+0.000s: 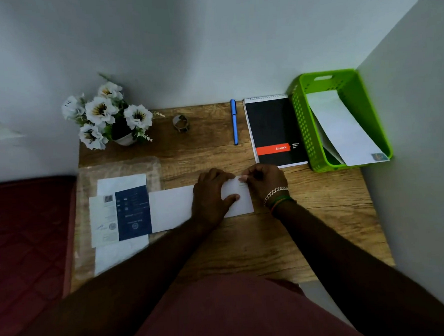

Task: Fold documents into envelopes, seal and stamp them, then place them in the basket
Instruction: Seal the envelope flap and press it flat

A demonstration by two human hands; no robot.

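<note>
While the left hand [212, 194] lies flat on the white envelope [176, 207] at frame centre, fingers straight and thumb spread along the paper, the right hand [263, 181] pinches a small pale item at the envelope's upper right corner (too small and shadowed to identify; possibly a stamp). Right wrist: chain bracelet [275, 192] and coloured bands.

Envelope: lies lengthwise on the wooden desk [310, 227], its left end just beside a stack of papers. The left hand covers its middle; the right end shows between the two hands.

Left of centre: clear plastic sleeve [127, 165] lying flat, bearing white sheets and a dark blue printed card [133, 214] with a barcoded label next to it.

Upper left of the desk: pot of white artificial flowers [108, 115] against the wall.

Upper centre: small roll of tape [180, 123], standing apart from everything else; to its right, a blue pen [234, 121] lying vertically in the frame.

Upper right: black spiral notepad [274, 131] with a red band, its lower edge near the right hand's knuckles.

Far right: green perforated basket [304, 126], touching the notepad's edge, holding a white envelope [343, 129] that leans diagonally, with a stamp [378, 156] at its lower corner, and another sheet behind it.

Left edge: dark red quilted surface [24, 231].
</note>
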